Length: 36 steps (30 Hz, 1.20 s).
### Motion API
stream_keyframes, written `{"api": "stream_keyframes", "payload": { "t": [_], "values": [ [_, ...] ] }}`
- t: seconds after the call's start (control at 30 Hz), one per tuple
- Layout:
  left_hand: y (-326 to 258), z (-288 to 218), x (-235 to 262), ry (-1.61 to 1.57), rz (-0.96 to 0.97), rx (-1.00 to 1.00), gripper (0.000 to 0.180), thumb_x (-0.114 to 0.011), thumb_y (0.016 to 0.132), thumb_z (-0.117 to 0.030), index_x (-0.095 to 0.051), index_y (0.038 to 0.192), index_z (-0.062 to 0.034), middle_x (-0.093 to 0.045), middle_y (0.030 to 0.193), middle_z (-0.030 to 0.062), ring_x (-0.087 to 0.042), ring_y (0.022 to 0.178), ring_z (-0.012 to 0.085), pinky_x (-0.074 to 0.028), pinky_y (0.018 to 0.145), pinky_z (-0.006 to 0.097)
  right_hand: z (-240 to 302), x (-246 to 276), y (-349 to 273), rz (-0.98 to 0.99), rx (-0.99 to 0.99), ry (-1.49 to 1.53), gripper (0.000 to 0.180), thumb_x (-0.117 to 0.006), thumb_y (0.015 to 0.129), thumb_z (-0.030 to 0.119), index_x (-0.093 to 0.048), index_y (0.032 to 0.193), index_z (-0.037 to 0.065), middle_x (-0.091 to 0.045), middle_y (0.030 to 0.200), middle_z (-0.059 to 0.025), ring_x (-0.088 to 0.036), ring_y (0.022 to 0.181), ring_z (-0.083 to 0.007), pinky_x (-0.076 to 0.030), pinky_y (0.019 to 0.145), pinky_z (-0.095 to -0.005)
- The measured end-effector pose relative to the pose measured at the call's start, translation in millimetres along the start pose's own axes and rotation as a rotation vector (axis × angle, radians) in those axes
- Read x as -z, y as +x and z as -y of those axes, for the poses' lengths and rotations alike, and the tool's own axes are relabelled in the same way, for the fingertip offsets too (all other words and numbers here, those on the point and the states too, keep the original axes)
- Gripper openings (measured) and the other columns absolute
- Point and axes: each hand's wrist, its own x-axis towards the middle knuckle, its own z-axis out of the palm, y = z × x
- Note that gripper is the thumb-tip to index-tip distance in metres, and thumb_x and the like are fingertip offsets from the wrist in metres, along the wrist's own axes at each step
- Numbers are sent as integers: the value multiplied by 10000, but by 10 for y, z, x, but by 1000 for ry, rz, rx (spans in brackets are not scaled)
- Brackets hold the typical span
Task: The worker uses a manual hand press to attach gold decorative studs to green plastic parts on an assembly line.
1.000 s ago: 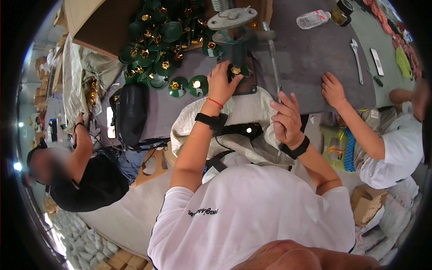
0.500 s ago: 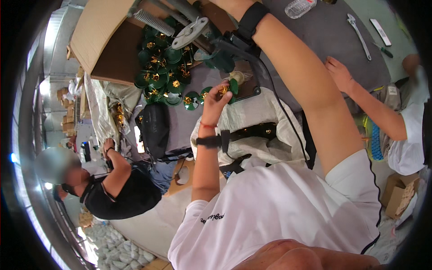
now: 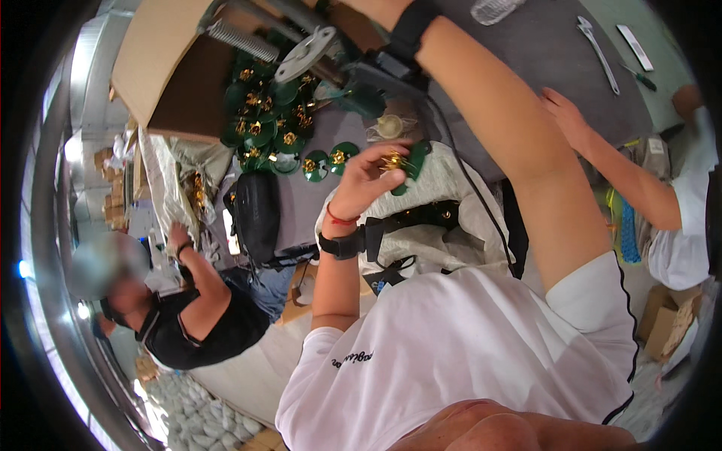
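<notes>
My left hand [image 3: 366,180] pinches a green disc [image 3: 417,164] with a gold flower-shaped fitting on it, tilted on edge over the near rim of a white woven sack [image 3: 444,174]. At the top edge my right hand [image 3: 378,9] is cut off by the frame, so its fingers are hidden. Beside it stands a metal hand press [image 3: 307,54] with a coil spring. Just beyond my left hand is a round cream-coloured seat [image 3: 389,126] on the press base. Two green discs with gold fittings [image 3: 331,158] lie on the table left of my left hand.
A heap of similar green-and-gold discs [image 3: 259,131] spills from a cardboard box [image 3: 169,68]. A black pouch [image 3: 256,214] lies nearer. An adjustable wrench [image 3: 599,56] and plastic bottle [image 3: 496,9] lie to the right. Co-workers sit left and right; a black cable [image 3: 470,169] hangs beside my right arm.
My left hand has drawn the green disc away from the press seat, toward me and slightly right, over the sack. My right arm has shifted slightly left.
</notes>
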Motion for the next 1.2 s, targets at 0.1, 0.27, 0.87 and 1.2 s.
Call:
{"api": "stream_keyframes", "payload": {
  "t": [0.1, 0.27, 0.87, 1.2],
  "values": [
    [37, 224, -197, 489, 170, 77, 361, -759, 822, -207, -651, 1114, -24, -618, 1190, 130, -565, 1128, 236, -405, 1004, 365, 10, 482, 182, -56, 36, -63, 365, -506, 967, 301, -603, 884, -41, -602, 699, -163, -608, 692, -271, -458, 655, -396],
    [-413, 689, 3, 877, -211, -180, 601, -802, 771, -282, -557, 1246, -6, -543, 1297, 190, -463, 1261, 317, -354, 1052, 413, -40, 412, 126, 11, -89, -104, 381, -507, 976, 340, -576, 793, 13, -523, 626, -42, -530, 615, -155, -415, 587, -329],
    [59, 1186, 1055, 1012, -665, -297, 271, -801, 748, -219, -700, 923, -39, -526, 1279, 183, -521, 1133, 335, -426, 962, 414, -70, 383, 148, -26, -245, 56, 292, -509, 994, 339, -583, 854, 93, -494, 618, 40, -374, 433, -32, -282, 391, -201],
    [-447, 225, 266, 147, -706, -552, 153, -654, 868, -134, -671, 968, -21, -503, 1316, 149, -497, 1231, 293, -421, 1024, 381, -28, 431, 130, -31, -205, 17, 301, -506, 997, 348, -580, 844, 99, -495, 624, 40, -386, 457, -29, -291, 411, -199]
  ]
}}
